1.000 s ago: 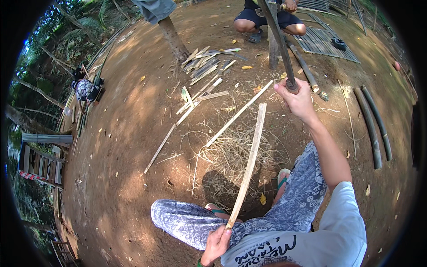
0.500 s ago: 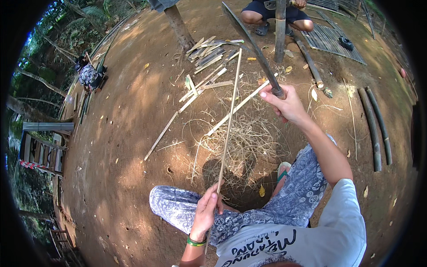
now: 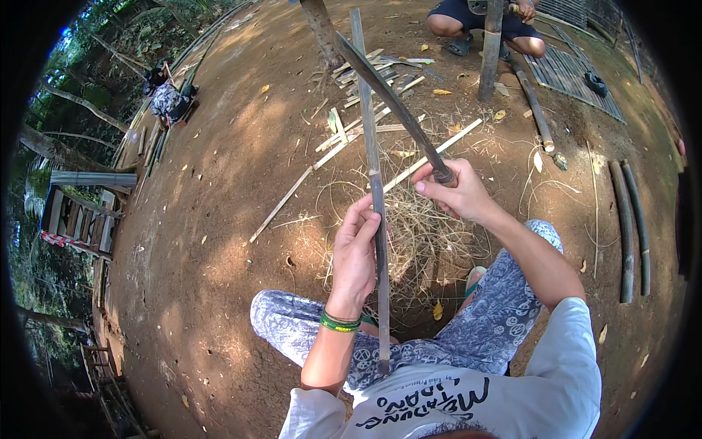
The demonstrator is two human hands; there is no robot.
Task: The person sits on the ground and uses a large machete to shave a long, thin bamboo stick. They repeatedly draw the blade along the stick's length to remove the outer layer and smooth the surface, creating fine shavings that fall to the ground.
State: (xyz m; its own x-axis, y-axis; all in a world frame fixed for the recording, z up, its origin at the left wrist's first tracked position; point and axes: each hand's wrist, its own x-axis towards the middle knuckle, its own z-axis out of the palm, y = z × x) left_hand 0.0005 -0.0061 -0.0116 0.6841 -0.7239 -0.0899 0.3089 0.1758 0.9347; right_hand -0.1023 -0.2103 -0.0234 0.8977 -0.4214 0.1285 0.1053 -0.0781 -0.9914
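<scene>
My left hand (image 3: pixel 357 249) is closed around a long, narrow bamboo strip (image 3: pixel 382 300) at about its middle. The strip stands nearly upright in view, its dark side showing, with the lower end at my lap. In my right hand (image 3: pixel 459 194) is the handle of a machete (image 3: pixel 402 110). Its long dark blade slants up to the left, and its upper part crosses in front of the strip; whether they touch I cannot tell. Beneath my hands lies a heap of thin pale shavings (image 3: pixel 431 241). A pale split strip (image 3: pixel 446 150) rests across the heap's far side, passing behind the blade.
Split bamboo pieces (image 3: pixel 387 80) lie beside a tree trunk (image 3: pixel 322 33). Ahead, another person (image 3: pixel 523 25) squats behind an upright post (image 3: pixel 491 58). Two dark poles (image 3: pixel 624 234) lie at right, near a slatted bamboo panel (image 3: pixel 570 77). My bent legs frame the shavings.
My left hand has moved up and forward, and the strip in it now shows its dark side instead of a thin pale edge. The machete stays in my right hand; the view has shifted slightly.
</scene>
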